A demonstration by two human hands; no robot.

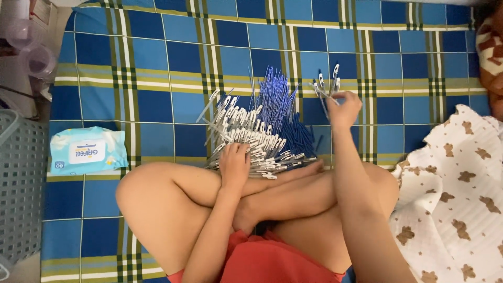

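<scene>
Pile of pens (251, 139) sits on the blue plaid mat (157, 68), just ahead of the person's crossed legs (209, 194), so both hands reach it without leaning. The pile splits into two kinds: white-and-clear clipped barrels fanned at front left, thin blue refills (275, 94) bunched behind and to the right. Sorted that way, each kind probably stays within easy grab.

Left hand (234, 162) lies palm-down on the near edge of the white barrels, fingers curled loosely over them; touching, but whether it actually grips any is not clear. Right hand (343, 107) is raised to the right of the pile, closed around a small bunch of pens (327, 84) with the clipped ends sticking up and fanning out.

Further out: pack of wet wipes (88, 150) lies flat on the mat, well to the left. Grey plastic basket (21, 183) stands at the left edge, off the mat. White cloth with brown bear print (456, 194) lies at right, beside the person's knee.
</scene>
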